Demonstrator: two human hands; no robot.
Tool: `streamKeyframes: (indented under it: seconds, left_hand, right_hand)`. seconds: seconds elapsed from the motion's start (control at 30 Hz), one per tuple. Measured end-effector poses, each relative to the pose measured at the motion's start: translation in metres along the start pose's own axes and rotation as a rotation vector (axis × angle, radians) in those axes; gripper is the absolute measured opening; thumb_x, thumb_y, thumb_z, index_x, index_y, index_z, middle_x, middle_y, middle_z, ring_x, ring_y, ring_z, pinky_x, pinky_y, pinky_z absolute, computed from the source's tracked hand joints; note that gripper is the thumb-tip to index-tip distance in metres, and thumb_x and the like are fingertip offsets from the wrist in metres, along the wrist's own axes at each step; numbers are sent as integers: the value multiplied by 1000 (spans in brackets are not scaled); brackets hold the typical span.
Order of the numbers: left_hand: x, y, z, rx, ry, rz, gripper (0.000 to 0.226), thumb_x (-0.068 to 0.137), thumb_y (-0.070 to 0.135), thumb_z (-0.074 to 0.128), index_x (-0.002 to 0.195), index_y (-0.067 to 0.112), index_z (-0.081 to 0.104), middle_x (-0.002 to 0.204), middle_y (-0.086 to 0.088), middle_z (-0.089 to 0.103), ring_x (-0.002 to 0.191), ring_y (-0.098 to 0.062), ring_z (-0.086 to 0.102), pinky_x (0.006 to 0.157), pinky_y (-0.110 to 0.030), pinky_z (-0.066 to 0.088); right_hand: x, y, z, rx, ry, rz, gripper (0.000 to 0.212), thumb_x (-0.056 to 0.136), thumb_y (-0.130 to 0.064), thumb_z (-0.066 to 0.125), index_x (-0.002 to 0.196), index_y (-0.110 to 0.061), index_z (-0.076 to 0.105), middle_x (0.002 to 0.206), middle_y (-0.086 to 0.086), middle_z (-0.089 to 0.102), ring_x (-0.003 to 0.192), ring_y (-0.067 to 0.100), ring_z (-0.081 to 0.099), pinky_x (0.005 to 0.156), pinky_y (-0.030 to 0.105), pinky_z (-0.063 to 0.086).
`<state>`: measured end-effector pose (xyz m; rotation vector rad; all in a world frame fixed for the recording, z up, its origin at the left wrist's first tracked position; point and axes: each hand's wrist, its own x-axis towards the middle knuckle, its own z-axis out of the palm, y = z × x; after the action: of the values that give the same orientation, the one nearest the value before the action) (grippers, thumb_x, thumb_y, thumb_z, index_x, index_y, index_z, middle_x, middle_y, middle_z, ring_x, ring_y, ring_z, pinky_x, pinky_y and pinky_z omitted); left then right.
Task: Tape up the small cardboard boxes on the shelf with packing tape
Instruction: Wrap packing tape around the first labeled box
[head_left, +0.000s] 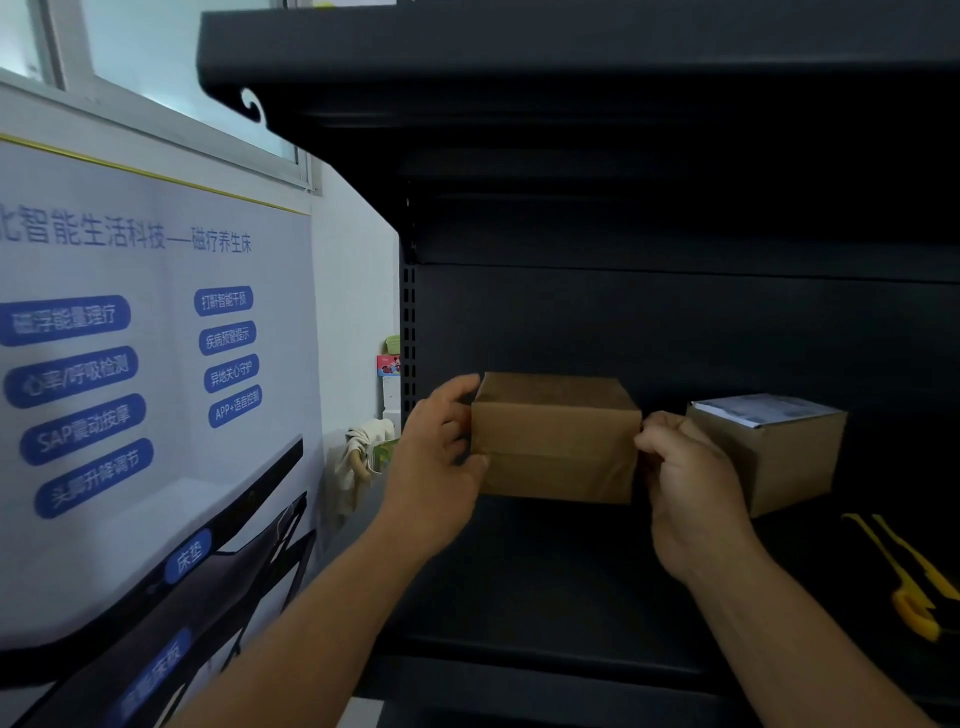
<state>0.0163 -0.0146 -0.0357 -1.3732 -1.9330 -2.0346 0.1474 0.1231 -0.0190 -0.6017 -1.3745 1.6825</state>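
Observation:
A small brown cardboard box (556, 441) is held just above the dark shelf board (545, 582), its front face glossy with clear tape. My left hand (441, 462) grips its left side, thumb on the front and fingers round the edge. My right hand (691, 483) pinches the box's right front edge with curled fingers. A second cardboard box (779, 457) with a white label on top stands on the shelf to the right, behind my right hand. No tape roll is visible.
Yellow-handled scissors (909, 582) lie on the shelf at the right. The black shelf unit has a higher board (675, 265) and a top canopy overhead. A printed wall poster (145, 364) fills the left, with cloth and small items (369, 447) in the corner.

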Motion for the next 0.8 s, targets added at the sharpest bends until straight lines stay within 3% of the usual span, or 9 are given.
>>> streamKeyframes:
  seconds: [0.07,0.17,0.27,0.4,0.5,0.6,0.67,0.73,0.8]
  left_hand:
    - [0,-2,-1,61,4,3,66,80,-18,57,108,41,52,119,3,46,99,2,57,81,-12,50]
    - [0,-4,1,129,-3,-36,48,79,-7,67,96,36,55,120,2,43,102,-11,57,79,-20,54]
    - [-2,-3,4,205,-9,-113,38,76,9,76,92,30,49,115,5,38,99,-8,47,72,-13,45]
    - [-2,-6,7,162,-70,-167,60,72,14,80,113,33,40,120,-3,41,104,-14,50,68,-13,49]
    - [-5,-3,14,185,-114,-129,76,76,18,78,126,47,29,121,1,35,96,-3,46,67,-3,41]
    - [-6,-1,15,178,-117,-144,74,79,23,74,138,41,31,123,4,36,98,-4,48,86,-17,44]
    - [-6,-3,14,154,-137,-170,71,77,26,75,136,39,38,123,4,41,107,-12,53,99,-35,47]
    - [-6,-5,14,123,-133,-177,64,68,36,75,125,42,47,123,4,48,112,-16,56,99,-44,47]
    - [-6,-10,15,101,-117,-206,61,58,46,73,115,46,51,123,4,56,115,-16,56,99,-45,47]
  right_hand:
    - [-3,-2,1,-20,-7,-20,29,82,-1,50,62,-23,52,78,-2,54,87,21,51,81,38,41]
    - [-10,-5,3,-94,-43,-78,31,81,0,52,86,-29,63,102,-1,59,99,21,56,88,42,48]
    - [-20,-12,8,-174,-144,-209,45,84,4,52,105,-34,65,111,-5,58,98,12,58,76,29,50]
    - [-27,-23,12,-256,-295,-386,49,85,5,52,104,-37,66,117,-9,59,98,5,60,62,15,51]
    - [-30,-24,17,-355,-321,-536,61,83,8,53,117,-43,52,127,-16,51,110,-10,50,82,15,50]
    - [-33,-24,18,-387,-275,-623,71,82,8,54,125,-46,38,139,-21,36,119,-25,31,103,17,38]
    - [-36,-22,19,-414,-248,-659,75,82,8,57,130,-44,33,147,-19,25,114,-34,24,99,6,35]
    - [-38,-19,20,-472,-249,-671,80,83,9,58,138,-39,26,152,-16,14,110,-39,18,91,-6,30]
    - [-39,-17,20,-496,-281,-622,87,83,6,60,145,-38,18,155,-17,8,118,-33,21,95,-1,31]
